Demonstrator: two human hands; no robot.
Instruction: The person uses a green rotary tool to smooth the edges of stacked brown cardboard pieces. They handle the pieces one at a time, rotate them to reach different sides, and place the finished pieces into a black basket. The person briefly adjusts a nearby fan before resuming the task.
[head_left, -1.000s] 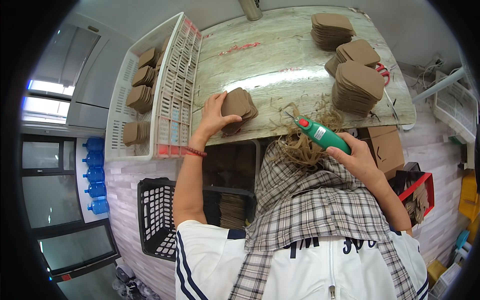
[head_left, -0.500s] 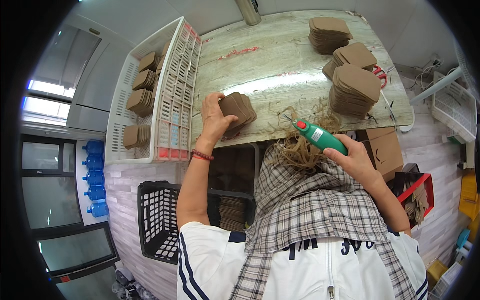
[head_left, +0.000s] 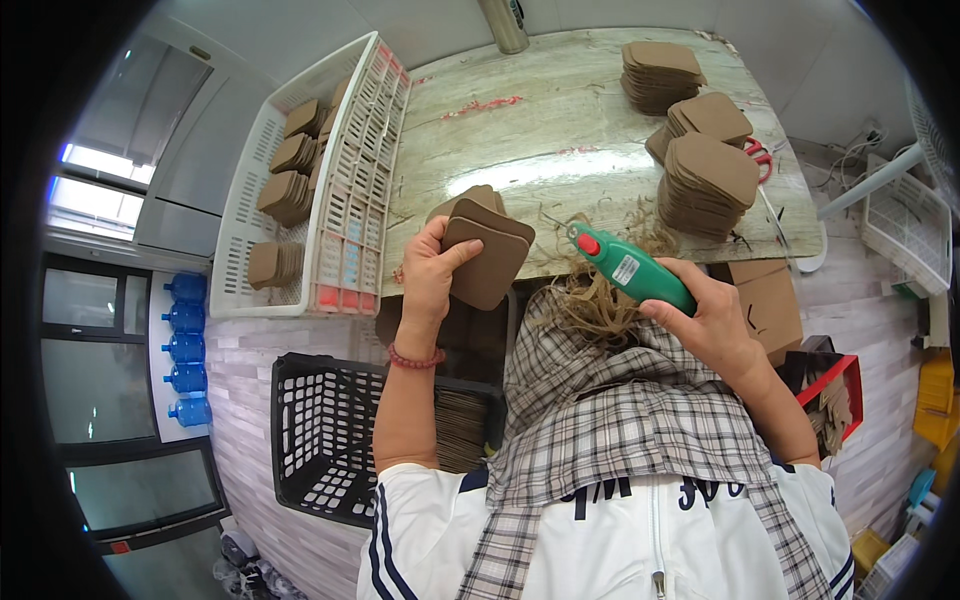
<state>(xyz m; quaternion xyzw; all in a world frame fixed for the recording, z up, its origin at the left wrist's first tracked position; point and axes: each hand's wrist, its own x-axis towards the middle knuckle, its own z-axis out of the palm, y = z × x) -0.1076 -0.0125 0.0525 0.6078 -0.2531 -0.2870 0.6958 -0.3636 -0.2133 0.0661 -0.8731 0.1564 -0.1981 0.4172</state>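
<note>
My left hand [head_left: 430, 275] grips a couple of flat brown rounded-square pieces [head_left: 495, 262], thumb on top, raised over the table's near edge. Just behind them lies a small stack of the same pieces [head_left: 476, 194], partly hidden. In my right hand [head_left: 705, 305] is a green handheld power tool [head_left: 640, 275] with a red switch; its narrow tip points left toward the pieces, apart from them. Under the tool, a tangle of thin tan strips [head_left: 597, 312] hangs over the table edge onto my checked apron [head_left: 640, 410].
Taller stacks of brown pieces [head_left: 705, 185] stand on the table's right [head_left: 560, 110], beside red-handled scissors [head_left: 760, 155]. A white crate [head_left: 350, 200] with more pieces is at the left. Below are a black crate [head_left: 325, 440], a cardboard box [head_left: 765, 300] and a red-rimmed bin [head_left: 850, 385].
My left hand has lifted pieces from the small stack and brought them right and nearer to me. The green tool has stayed nearly in place, shifting slightly left.
</note>
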